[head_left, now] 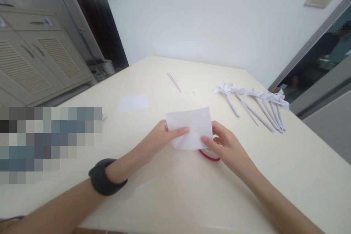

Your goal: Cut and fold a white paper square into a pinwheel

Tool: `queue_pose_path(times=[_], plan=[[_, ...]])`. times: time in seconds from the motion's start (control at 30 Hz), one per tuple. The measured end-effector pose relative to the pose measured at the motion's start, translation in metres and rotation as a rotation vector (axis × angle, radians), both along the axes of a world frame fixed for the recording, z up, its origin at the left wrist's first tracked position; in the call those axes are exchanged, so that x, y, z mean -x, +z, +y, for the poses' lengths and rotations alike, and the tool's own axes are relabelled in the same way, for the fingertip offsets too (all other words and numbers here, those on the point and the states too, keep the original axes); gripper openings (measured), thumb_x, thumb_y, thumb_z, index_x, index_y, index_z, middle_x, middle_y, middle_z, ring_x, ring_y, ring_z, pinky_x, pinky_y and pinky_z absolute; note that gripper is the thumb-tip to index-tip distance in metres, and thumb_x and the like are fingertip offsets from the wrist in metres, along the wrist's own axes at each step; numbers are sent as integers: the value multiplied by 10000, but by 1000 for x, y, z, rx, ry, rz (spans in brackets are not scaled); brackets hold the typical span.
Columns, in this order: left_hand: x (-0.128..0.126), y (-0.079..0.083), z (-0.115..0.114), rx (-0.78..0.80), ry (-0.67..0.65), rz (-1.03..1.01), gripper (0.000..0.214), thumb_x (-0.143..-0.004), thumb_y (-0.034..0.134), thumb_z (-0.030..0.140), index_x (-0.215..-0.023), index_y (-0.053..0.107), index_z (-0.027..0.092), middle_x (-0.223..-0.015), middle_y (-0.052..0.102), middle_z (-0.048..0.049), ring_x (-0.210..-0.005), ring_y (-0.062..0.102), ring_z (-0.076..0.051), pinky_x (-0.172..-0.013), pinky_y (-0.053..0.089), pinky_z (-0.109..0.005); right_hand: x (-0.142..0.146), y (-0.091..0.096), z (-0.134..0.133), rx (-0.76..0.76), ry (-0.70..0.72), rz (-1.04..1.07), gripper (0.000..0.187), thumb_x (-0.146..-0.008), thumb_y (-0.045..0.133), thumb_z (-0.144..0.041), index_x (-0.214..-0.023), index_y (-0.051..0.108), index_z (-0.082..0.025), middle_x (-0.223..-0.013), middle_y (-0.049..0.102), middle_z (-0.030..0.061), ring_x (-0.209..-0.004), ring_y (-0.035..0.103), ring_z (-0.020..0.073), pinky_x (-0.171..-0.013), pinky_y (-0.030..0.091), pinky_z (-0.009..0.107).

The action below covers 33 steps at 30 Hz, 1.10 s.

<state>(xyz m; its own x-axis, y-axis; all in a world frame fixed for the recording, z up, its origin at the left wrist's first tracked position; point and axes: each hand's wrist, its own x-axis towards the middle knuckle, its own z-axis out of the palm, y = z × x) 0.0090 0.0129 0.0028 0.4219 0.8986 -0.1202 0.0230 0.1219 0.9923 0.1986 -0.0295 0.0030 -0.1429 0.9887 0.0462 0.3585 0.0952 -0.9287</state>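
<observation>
A small sheet of white paper (pixel 192 120) is held up above the table between both hands, with faint creases across it. My left hand (pixel 164 133) grips its left side, thumb lying on the front face and the fingers hidden behind. At the lower right corner, my right hand (pixel 222 139) pinches the paper with the thumb in front. Below that corner, a red curved loop (pixel 210 155) shows on the table, partly covered by the paper and my right hand; its kind cannot be made out.
On the pale table (pixel 175 197), another white sheet (pixel 133 103) lies to the left. Thin paper sticks (pixel 174 82) and tiny scraps are farther back. Several paper pinwheel-like shapes on rolled stems (pixel 252 97) lie at the right. A wall (pixel 192 14) borders the far edge.
</observation>
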Motion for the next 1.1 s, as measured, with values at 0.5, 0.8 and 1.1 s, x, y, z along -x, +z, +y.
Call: queue_pose_path(times=[0.5, 0.8, 1.1], plan=[[-1, -5, -2, 42, -161, -23, 225, -777, 637, 314, -957, 661, 181, -993, 689, -51, -948, 607, -228, -796, 463, -311, 0, 0, -12, -619, 22, -334, 389, -856, 428, -41, -1133, 593, -260, -1085, 597, 57, -946, 549, 175, -688, 471, 279], [2, 3, 0, 104, -178, -167, 191, -794, 541, 145, -955, 640, 168, -964, 649, -56, -903, 585, -194, -747, 443, -268, 2, -13, -5, -914, 210, -621, 429, -835, 484, -26, -1229, 548, -184, -1237, 560, 102, -1069, 514, 212, -849, 459, 382], [0, -1, 2, 57, -325, -436, 420, -785, 488, 98, -1186, 562, 199, -1190, 609, -76, -1056, 566, -229, -862, 450, -322, -6, -11, 1, -826, 96, -660, 515, -797, 449, 2, -1269, 519, -191, -1319, 458, 96, -1153, 433, 222, -914, 437, 379]])
